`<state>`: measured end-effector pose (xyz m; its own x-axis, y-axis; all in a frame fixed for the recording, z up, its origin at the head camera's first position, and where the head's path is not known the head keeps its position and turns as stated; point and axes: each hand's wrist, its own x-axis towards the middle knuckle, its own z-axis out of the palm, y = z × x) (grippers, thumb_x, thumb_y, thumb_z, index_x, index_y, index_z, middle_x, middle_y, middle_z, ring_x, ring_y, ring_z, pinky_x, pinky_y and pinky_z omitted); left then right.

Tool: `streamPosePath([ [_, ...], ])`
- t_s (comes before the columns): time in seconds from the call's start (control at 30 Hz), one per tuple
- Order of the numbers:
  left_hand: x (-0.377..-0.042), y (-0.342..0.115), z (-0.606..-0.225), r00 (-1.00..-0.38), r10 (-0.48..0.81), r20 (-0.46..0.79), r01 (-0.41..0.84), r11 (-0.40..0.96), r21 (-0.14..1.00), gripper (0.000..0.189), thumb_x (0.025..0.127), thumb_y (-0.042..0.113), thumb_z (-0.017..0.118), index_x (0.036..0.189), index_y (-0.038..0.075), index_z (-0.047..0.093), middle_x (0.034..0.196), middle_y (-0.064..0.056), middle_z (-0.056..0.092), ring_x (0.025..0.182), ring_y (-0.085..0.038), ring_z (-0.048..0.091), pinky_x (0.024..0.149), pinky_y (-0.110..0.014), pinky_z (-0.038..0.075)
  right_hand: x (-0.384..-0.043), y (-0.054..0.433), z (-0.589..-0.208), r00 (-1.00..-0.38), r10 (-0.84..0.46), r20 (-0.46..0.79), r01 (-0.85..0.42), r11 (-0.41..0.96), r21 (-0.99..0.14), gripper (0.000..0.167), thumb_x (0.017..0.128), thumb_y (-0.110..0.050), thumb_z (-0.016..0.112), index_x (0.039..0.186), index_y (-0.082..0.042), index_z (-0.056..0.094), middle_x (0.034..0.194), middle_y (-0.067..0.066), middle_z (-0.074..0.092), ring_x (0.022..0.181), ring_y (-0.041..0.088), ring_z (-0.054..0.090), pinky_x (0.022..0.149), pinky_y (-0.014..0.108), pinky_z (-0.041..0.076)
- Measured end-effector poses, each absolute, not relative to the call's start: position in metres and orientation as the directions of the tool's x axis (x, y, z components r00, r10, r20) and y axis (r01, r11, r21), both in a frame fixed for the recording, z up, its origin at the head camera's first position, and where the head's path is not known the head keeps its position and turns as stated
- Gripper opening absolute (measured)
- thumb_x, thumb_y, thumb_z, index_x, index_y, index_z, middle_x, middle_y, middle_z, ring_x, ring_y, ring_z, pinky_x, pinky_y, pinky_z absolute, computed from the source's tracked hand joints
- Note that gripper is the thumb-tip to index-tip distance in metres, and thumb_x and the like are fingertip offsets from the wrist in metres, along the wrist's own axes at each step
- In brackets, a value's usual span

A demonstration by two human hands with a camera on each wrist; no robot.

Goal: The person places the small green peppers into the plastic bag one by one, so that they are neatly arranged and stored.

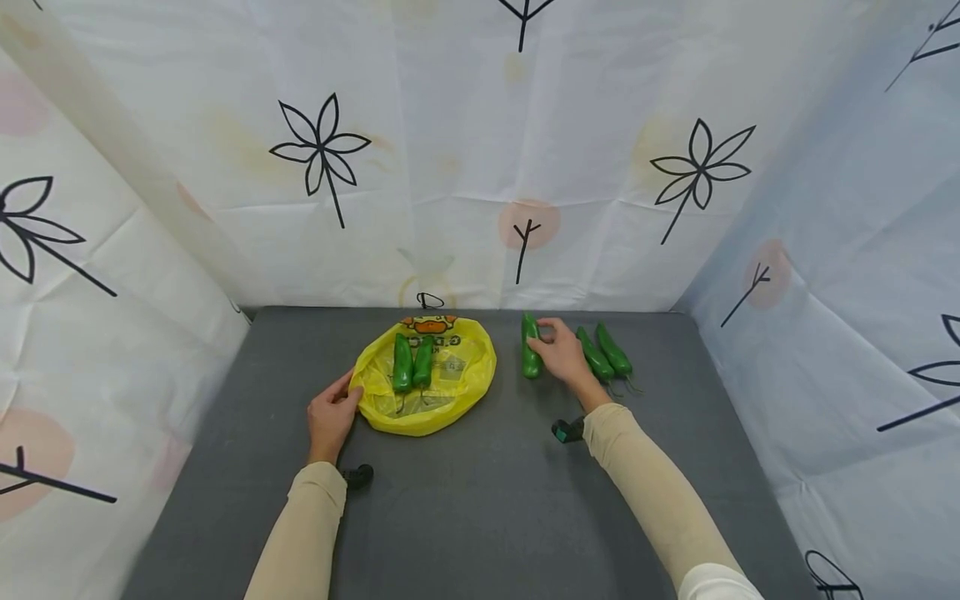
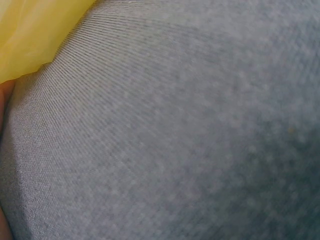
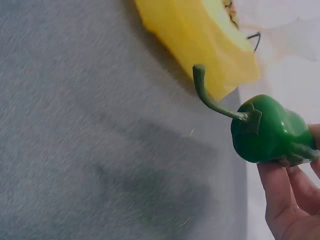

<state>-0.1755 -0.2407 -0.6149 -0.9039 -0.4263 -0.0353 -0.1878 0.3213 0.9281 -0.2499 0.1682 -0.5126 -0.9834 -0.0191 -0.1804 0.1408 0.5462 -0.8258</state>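
Note:
A yellow plastic bag (image 1: 468, 387) lies spread in a round shape with its rim rolled up, printed lettering inside. Two green peppers (image 1: 402, 367) rest side by side in it. At the bag's left edge, my left hand (image 1: 328, 421) pinches the rim; the left wrist view catches only a corner of the bag (image 2: 37, 35) and a sliver of finger. To the right of the bag, my right hand (image 1: 562, 354) grips another green pepper (image 1: 530, 354) by its sides. In the right wrist view this pepper (image 3: 267, 130) is raised over the table, its curved stem pointing toward the bag.
Two more green peppers (image 1: 615, 350) lie on the grey table (image 1: 450, 525), just right of my right hand. White patterned cloth (image 1: 450, 167) hangs behind the table and along both sides. Small dark devices (image 1: 567, 430) are strapped at both wrists.

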Motion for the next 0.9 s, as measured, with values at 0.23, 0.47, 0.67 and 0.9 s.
streamPosePath([
  [0.23, -0.177, -0.241, -0.617, -0.904, -0.427, -0.034, -0.190, 0.329, 0.925, 0.039, 0.095, 0.033, 0.070, 0.135, 0.033, 0.068, 0.113, -0.008, 0.075, 0.072, 0.002, 0.062, 0.065, -0.013, 0.051, -0.253, 0.156, -0.500, -0.981, -0.045, -0.186, 0.142, 0.485, -0.863, 0.054, 0.101, -0.033, 0.064, 0.150, -0.018, 0.049, 0.139, 0.021, 0.062, 0.097, 0.031, 0.073, 0.085, 0.053, 0.060],
  [0.47, -0.177, -0.241, -0.616, -0.904, -0.426, -0.041, -0.191, 0.317, 0.929, 0.039, 0.095, 0.033, 0.070, 0.135, 0.034, 0.068, 0.113, -0.007, 0.075, 0.075, 0.003, 0.063, 0.067, -0.012, 0.052, -0.258, 0.141, -0.496, -0.982, -0.059, -0.181, 0.133, 0.470, -0.872, 0.054, 0.100, -0.032, 0.065, 0.151, -0.019, 0.051, 0.140, 0.020, 0.063, 0.104, 0.033, 0.073, 0.085, 0.051, 0.061],
  [0.67, -0.175, -0.241, -0.612, -0.906, -0.422, -0.034, -0.183, 0.318, 0.930, 0.039, 0.095, 0.033, 0.070, 0.134, 0.033, 0.069, 0.113, -0.008, 0.075, 0.074, 0.004, 0.063, 0.067, -0.012, 0.052, -0.263, 0.129, -0.494, -0.980, -0.084, -0.183, 0.128, 0.444, -0.887, 0.054, 0.100, -0.033, 0.067, 0.150, -0.021, 0.052, 0.138, 0.018, 0.064, 0.102, 0.030, 0.074, 0.074, 0.036, 0.063],
  [0.9, -0.175, -0.241, -0.612, -0.905, -0.422, -0.055, -0.202, 0.310, 0.929, 0.040, 0.096, 0.034, 0.070, 0.136, 0.033, 0.068, 0.116, -0.008, 0.075, 0.076, 0.005, 0.063, 0.068, -0.011, 0.052, -0.268, 0.117, -0.487, -0.979, -0.089, -0.184, 0.131, 0.422, -0.897, 0.056, 0.100, -0.032, 0.066, 0.152, -0.018, 0.050, 0.140, 0.019, 0.063, 0.101, 0.032, 0.075, 0.086, 0.045, 0.062],
])
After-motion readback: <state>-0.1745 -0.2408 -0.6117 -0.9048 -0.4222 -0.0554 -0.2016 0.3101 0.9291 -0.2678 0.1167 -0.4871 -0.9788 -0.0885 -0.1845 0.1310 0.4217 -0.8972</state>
